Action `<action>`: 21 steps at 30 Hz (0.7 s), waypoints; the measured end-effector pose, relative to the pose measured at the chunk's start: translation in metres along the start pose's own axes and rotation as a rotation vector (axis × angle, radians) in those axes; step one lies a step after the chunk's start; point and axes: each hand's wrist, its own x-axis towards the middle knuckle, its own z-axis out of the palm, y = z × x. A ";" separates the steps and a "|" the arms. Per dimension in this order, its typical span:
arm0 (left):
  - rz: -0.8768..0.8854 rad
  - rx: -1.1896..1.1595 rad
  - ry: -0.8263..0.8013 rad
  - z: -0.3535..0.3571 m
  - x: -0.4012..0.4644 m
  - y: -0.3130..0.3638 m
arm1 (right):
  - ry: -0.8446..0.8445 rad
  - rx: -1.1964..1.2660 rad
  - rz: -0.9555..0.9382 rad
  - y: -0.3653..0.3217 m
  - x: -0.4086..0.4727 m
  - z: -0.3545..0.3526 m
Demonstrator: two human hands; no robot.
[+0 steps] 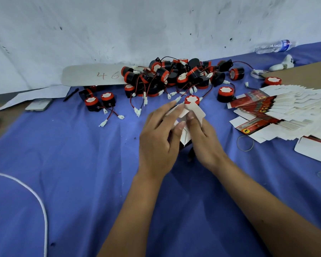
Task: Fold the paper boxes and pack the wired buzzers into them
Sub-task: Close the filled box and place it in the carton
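Note:
Both hands meet over the middle of the blue cloth (pixel 82 164) around one small white paper box (pixel 195 113) with its flaps spread. My left hand (pixel 159 138) grips the box from the left, its thumb pressing a flap. My right hand (pixel 202 140) holds the box from the right, thumb on the flaps. Behind the hands lies a heap of black and red wired buzzers (pixel 174 75) with white connectors. One buzzer (pixel 191 100) sits just beyond the box. A fanned stack of flat red and white box blanks (pixel 278 110) lies at the right.
Two loose buzzers (pixel 98 102) lie at left of the heap. A phone (pixel 38 105) and pen (pixel 70 94) lie far left, by a card marked 46 (pixel 93 76). A water bottle (pixel 274 46) lies back right, a rubber band (pixel 246 143) near the blanks, a white cord (pixel 37 199) at lower left.

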 end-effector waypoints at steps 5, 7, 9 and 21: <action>-0.024 -0.049 -0.171 -0.002 0.000 0.001 | 0.050 -0.042 -0.079 0.004 0.000 0.000; -0.058 -0.031 -0.226 -0.003 0.000 -0.001 | 0.008 -0.017 -0.118 0.005 0.000 0.000; -0.090 -0.040 -0.262 -0.003 -0.002 -0.004 | -0.021 -0.039 -0.157 0.005 0.001 -0.001; -0.161 -0.082 -0.301 -0.005 -0.004 -0.018 | -0.178 0.014 -0.135 0.000 0.006 -0.002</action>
